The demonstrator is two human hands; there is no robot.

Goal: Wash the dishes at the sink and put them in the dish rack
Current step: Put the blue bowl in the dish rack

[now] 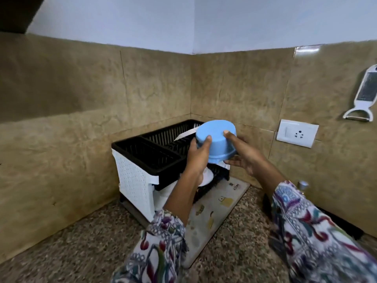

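A light blue bowl (216, 140) is held upside down and tilted, just above the right end of the dish rack (146, 158). My left hand (199, 155) grips its left side with the thumb on the bowl's base. My right hand (243, 154) holds the right side and supports the rim from below. The rack has a black slotted top tray on a white perforated body and stands in the counter corner. A white plate (184, 135) stands in the rack behind the bowl, mostly hidden. More white dishes (208, 176) sit lower in the rack under my left wrist.
A patterned drying mat (216, 213) lies under the rack on the speckled granite counter (81, 246). On the right wall are a white socket plate (297, 133) and a hanging white grater with a peeler (365, 92). A small metal knob (303, 184) sits near the wall.
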